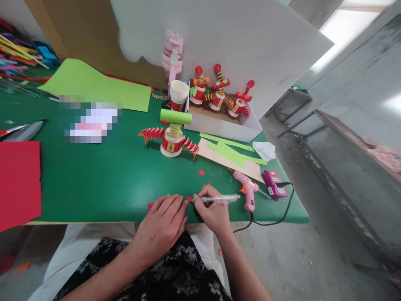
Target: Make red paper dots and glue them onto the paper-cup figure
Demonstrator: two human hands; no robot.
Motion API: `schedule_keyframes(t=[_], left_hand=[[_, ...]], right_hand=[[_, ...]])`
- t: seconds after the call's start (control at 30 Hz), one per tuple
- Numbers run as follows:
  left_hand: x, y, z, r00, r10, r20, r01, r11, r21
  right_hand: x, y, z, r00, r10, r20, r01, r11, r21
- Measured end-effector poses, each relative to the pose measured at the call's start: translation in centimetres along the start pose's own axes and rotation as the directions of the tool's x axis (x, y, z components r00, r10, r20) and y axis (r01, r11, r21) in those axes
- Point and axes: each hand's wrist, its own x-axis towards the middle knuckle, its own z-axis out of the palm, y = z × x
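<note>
Best to steady the red dot (189, 199) near the worktop's (103, 179) front edge with the flat, palm-down left hand (163, 222) beside it, pressing only lightly with the pen (222, 198) pinched in the right hand (213, 210).

right hand (215, 210) holds pen (224, 198) at red dot (189, 199)
</note>
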Motion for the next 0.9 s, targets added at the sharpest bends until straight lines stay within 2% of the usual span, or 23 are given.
schedule_keyframes(t=[0.9], left_hand=[[-0.08,0.02,-0.04,1.0,0.005,0.018,-0.005,1.0,0.023]], right_hand=[[0.05,-0.27,-0.1,0.999,0.041,-0.021,-0.04,0.999,0.031]])
